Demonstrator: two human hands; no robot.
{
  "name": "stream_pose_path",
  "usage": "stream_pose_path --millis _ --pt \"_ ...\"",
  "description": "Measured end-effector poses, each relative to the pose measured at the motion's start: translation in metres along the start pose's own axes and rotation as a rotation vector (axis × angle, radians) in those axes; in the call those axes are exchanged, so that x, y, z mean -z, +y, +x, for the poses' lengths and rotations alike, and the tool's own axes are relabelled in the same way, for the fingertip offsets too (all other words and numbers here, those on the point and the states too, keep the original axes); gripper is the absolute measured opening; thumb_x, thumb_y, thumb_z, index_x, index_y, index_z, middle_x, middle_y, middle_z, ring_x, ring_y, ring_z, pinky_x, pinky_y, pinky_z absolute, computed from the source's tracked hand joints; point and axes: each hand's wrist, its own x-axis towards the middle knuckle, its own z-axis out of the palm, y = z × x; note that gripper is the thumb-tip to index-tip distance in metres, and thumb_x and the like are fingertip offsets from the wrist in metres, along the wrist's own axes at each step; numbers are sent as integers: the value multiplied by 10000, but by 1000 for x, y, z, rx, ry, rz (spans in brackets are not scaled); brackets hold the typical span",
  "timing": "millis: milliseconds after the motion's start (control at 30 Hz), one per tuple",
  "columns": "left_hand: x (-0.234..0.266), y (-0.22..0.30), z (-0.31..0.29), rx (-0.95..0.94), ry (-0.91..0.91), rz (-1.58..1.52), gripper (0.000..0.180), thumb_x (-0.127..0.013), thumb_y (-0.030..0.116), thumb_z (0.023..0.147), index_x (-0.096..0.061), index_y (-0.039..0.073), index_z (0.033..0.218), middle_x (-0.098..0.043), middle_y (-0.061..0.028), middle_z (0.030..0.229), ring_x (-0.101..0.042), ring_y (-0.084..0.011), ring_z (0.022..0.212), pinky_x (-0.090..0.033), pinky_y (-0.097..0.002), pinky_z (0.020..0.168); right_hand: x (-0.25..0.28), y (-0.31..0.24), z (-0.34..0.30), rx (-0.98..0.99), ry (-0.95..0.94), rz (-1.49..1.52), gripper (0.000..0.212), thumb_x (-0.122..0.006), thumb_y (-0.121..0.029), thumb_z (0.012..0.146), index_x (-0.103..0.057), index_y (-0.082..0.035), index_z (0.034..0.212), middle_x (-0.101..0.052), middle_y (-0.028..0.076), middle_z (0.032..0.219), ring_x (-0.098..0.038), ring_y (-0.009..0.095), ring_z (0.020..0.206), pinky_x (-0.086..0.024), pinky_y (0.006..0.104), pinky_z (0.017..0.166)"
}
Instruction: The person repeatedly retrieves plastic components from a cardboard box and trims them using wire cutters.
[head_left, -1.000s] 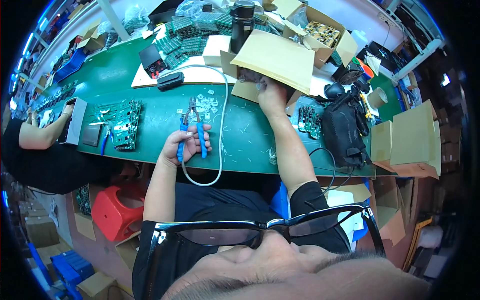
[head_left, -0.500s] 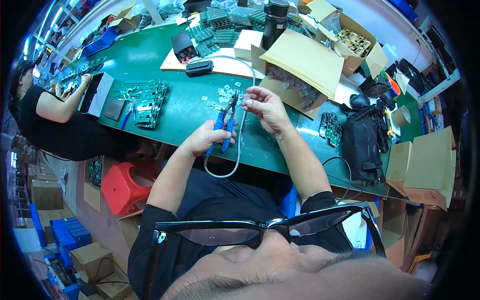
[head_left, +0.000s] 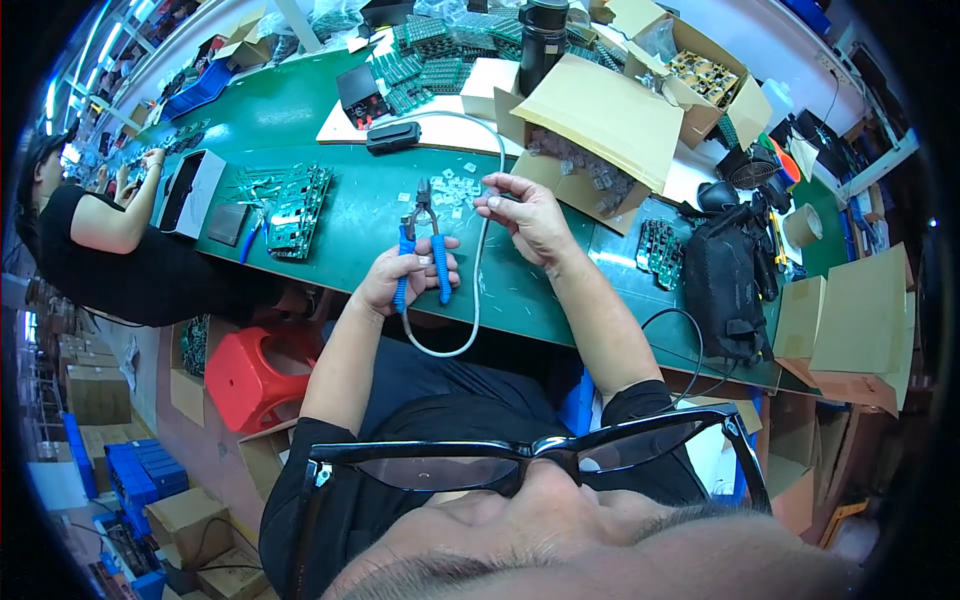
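Observation:
My left hand (head_left: 385, 280) is wrapped round the blue-handled cutting pliers (head_left: 440, 262), whose handles are spread and whose jaws point away from me. A grey cable (head_left: 478, 285) loops over the bench edge and comes up to the lower end of one handle. My right hand (head_left: 537, 222) is raised to the right of the pliers, thumb and fingers pinched together. Whatever sits between those fingertips is too small to name. Just beyond both hands, small clear plastic pieces (head_left: 458, 188) lie scattered on the green bench (head_left: 370, 220).
An open carton (head_left: 600, 120) of clear pieces stands beyond my right hand, beside a black bottle (head_left: 542, 45). Circuit boards (head_left: 300, 215) lie left, a black bag (head_left: 722, 285) right. A co-worker (head_left: 105, 220) sits at far left, near a red stool (head_left: 258, 375).
The pliers have moved left, away from my right hand, and their handles have spread wider. My right hand keeps its pinch and has shifted only slightly.

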Motion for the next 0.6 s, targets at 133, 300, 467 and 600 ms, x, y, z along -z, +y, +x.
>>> stream_pose_path --millis 133,300,467,600 --pt "18 -3 4 -18 -89 -157 715 -649 216 918 -434 -105 1520 -682 -180 1227 -680 -320 1154 -493 -497 1104 1 0 0 -66 15 45 272 -709 35 958 -676 6 1226 -709 111 1142 -729 232 1026 -605 357 918" --pt "18 -1 7 24 -97 -155 733 -639 229 915 -422 -117 1524 -668 -188 1246 -672 -334 1159 -480 -514 1113 6 3 1 -108 15 93 195 -726 31 958 -714 -17 1147 -730 100 1099 -745 215 991 -622 309 850" --pt "21 -2 6 33 -105 -200 730 -634 210 913 -418 -119 1528 -667 -194 1240 -673 -338 1154 -470 -513 1121 3 -1 -2 -96 -45 105 136 -753 16 940 -738 -30 1067 -734 87 1101 -737 197 971 -585 278 771" --pt "22 -2 6 40 -104 -211 728 -632 196 913 -413 -124 1529 -667 -200 1244 -683 -336 1134 -471 -512 1119 7 0 0 -103 -75 105 156 -751 10 943 -728 -35 1091 -733 103 1107 -736 194 968 -590 278 794"
